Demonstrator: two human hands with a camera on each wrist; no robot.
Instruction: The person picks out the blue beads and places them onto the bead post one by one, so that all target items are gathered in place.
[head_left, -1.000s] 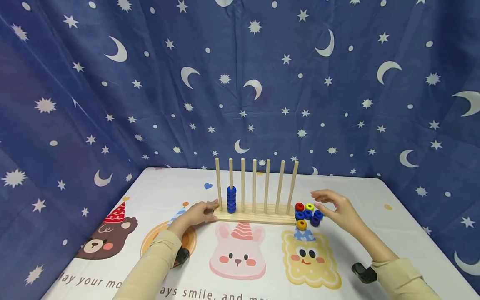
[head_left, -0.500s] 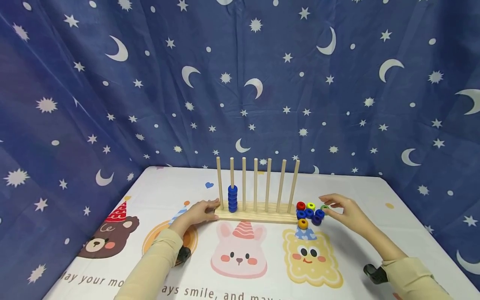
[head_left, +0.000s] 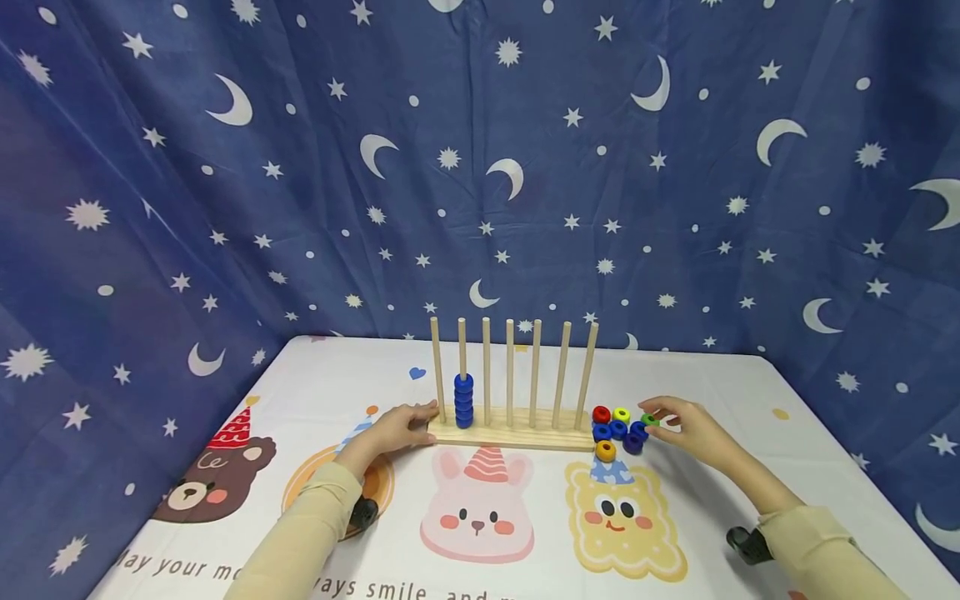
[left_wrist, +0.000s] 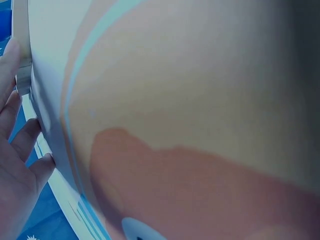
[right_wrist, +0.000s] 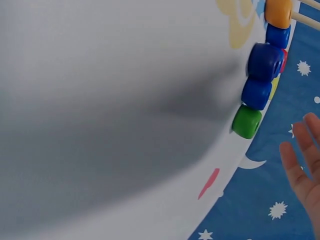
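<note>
A wooden peg rack (head_left: 513,435) with several upright pegs stands on the table, several blue beads (head_left: 464,402) stacked on its second peg from the left. My left hand (head_left: 397,427) holds the rack's left end, thumb in front and fingers behind. Beyond the right end lies a cluster of loose beads: red (head_left: 601,414), yellow (head_left: 621,415), orange (head_left: 605,451), blue and dark blue ones. A green bead (right_wrist: 247,121) sits at the cluster's right edge. My right hand (head_left: 686,427) hovers beside it, thumb and fingers apart; the right wrist view shows a gap between fingers and bead.
A white cloth (head_left: 360,367) printed with cartoon animals and lettering covers the table. Behind it hangs a dark blue curtain (head_left: 480,208) with stars and moons. Black devices sit at both wrists, such as the right wrist camera (head_left: 748,546).
My right hand has moved right from over the bead cluster and then slightly down, and the green bead has come into view between thumb and fingers. My left hand stays at the rack.
</note>
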